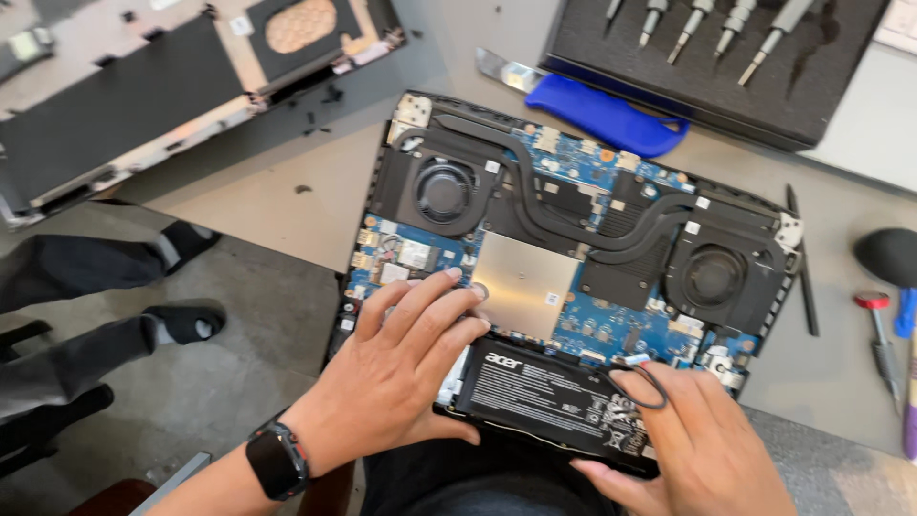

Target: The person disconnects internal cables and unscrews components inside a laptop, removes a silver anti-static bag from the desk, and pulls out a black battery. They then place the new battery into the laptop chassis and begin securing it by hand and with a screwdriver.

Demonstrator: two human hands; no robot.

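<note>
An opened laptop [573, 239] lies bottom-up on the table, showing two fans, black heat pipes, a blue circuit board and a silver metal plate [523, 284]. My left hand [401, 368] rests flat on its near left part, fingertips touching the silver plate's edge; a black watch is on that wrist. My right hand [693, 444] lies over the right end of the black battery [535, 392] and pinches a thin black cable loop [645, 382] by the board.
A removed bottom cover [143, 96] lies at the far left. A blue-handled tool [602, 115] and a black foam tray of screwdriver bits [707, 57] sit behind the laptop. A black spudger [802, 263], small screwdriver [884, 344] and black blower bulb [888, 256] lie right. Someone's socked feet [181, 320] are below left.
</note>
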